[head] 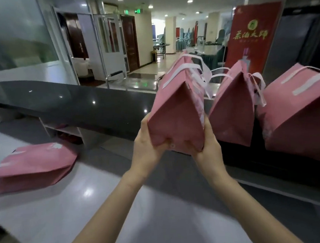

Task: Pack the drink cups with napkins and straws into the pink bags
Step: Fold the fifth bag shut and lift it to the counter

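I hold a pink bag (176,116) with white handles up in front of me, over the dark raised counter (100,106). My left hand (147,147) grips its lower left corner and my right hand (208,146) grips its lower right corner. Two more pink bags stand on the counter to the right, one (233,111) beside the held bag and one (298,120) further right. Flat pink bags (34,165) lie on the white worktop (67,215) at the left. No cups, napkins or straws show.
A red banner (252,37) stands behind the bags at the right. Beyond the counter lie a metal trolley (133,81), glass doors and a long hallway. The worktop runs below my arms.
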A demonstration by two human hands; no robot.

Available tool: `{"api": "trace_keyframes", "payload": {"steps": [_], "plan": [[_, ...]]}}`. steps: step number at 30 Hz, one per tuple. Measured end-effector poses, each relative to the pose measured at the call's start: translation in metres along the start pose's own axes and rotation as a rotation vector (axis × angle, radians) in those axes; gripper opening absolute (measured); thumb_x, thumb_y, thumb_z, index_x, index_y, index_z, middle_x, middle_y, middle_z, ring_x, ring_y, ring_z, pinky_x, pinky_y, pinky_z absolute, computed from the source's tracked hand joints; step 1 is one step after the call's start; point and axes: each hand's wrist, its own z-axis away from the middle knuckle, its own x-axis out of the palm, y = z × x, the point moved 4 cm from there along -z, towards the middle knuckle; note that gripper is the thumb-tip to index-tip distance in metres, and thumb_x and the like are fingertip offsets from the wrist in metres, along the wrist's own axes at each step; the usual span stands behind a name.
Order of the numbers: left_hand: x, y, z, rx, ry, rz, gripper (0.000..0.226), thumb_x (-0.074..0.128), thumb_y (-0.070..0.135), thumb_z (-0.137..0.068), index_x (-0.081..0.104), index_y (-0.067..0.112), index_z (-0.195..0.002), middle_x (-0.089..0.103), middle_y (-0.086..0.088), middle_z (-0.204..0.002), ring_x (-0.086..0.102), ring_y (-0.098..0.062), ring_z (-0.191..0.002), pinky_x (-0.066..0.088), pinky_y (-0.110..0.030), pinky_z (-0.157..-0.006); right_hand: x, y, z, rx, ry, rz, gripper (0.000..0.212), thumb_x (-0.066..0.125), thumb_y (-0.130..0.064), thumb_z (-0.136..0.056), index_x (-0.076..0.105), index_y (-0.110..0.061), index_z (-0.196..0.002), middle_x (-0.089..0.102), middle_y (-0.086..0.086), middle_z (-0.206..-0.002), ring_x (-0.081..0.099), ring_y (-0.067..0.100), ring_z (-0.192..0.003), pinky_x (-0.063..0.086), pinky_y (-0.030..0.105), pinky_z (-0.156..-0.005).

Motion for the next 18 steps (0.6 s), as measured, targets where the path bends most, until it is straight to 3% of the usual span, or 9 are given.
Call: {"api": "trace_keyframes", "payload": {"steps": [2, 4, 7, 11, 15, 18], "plan": [[0.007, -0.020, -0.027, 0.002, -0.050, 0.027, 0.094, 0.085, 0.022, -0.062, 0.032, 0.055, -0.133, 0.061, 0.012, -0.112, 0.060, 0.002, -0.098, 0.051, -0.014, -0.075, 0.014, 0.011, -0.018, 0.032, 0.042, 0.015, 0.088, 0.072, -0.019, -0.084, 0.018, -0.050, -0.146, 0.052, -0.007, -0.135, 0.051, 0.001, -0.120, 0.039, 0.006, -0.092], [0.015, -0.037, -0.055, -0.001, -0.109, 0.068, 0.093, 0.082, 0.021, -0.061, 0.034, 0.054, -0.133, 0.061, 0.011, -0.112, 0.061, 0.000, -0.099, 0.053, -0.020, -0.077, 0.026, 0.020, -0.036, 0.068, 0.079, 0.029, 0.089, 0.075, -0.024, -0.082, 0.018, -0.051, -0.146, 0.052, -0.009, -0.134, 0.051, -0.001, -0.119, 0.041, 0.010, -0.093], [0.029, -0.062, -0.088, -0.011, -0.189, 0.113, 0.091, 0.081, 0.020, -0.060, 0.036, 0.053, -0.132, 0.061, 0.015, -0.112, 0.059, 0.003, -0.101, 0.049, -0.013, -0.078, 0.040, 0.036, -0.062, 0.104, 0.108, 0.079, 0.093, 0.073, -0.016, -0.081, 0.018, -0.051, -0.146, 0.051, -0.016, -0.129, 0.049, -0.009, -0.117, 0.040, 0.017, -0.095], [0.046, -0.090, -0.117, -0.014, -0.272, 0.153, 0.093, 0.083, 0.024, -0.062, 0.033, 0.052, -0.135, 0.061, 0.013, -0.117, 0.058, 0.003, -0.106, 0.049, -0.017, -0.085, 0.052, 0.056, -0.081, 0.153, 0.188, 0.205, 0.096, 0.065, -0.005, -0.077, 0.017, -0.053, -0.146, 0.047, -0.019, -0.124, 0.038, -0.027, -0.110, 0.030, 0.001, -0.089], [0.059, -0.103, -0.133, 0.001, -0.293, 0.145, 0.095, 0.083, 0.024, -0.063, 0.029, 0.053, -0.136, 0.059, 0.011, -0.120, 0.058, -0.001, -0.107, 0.052, -0.027, -0.088, 0.057, 0.069, -0.093, 0.185, 0.252, 0.276, 0.095, 0.064, -0.004, -0.079, 0.016, -0.053, -0.145, 0.044, -0.018, -0.125, 0.037, -0.029, -0.105, 0.025, -0.009, -0.085], [0.067, -0.110, -0.134, 0.001, -0.304, 0.108, 0.096, 0.081, 0.023, -0.068, 0.024, 0.049, -0.141, 0.054, 0.005, -0.126, 0.058, -0.010, -0.108, 0.053, -0.034, -0.089, 0.061, 0.073, -0.097, 0.208, 0.289, 0.330, 0.094, 0.065, -0.007, -0.080, 0.014, -0.052, -0.145, 0.042, -0.018, -0.123, 0.038, -0.018, -0.102, 0.030, 0.003, -0.088]]}}
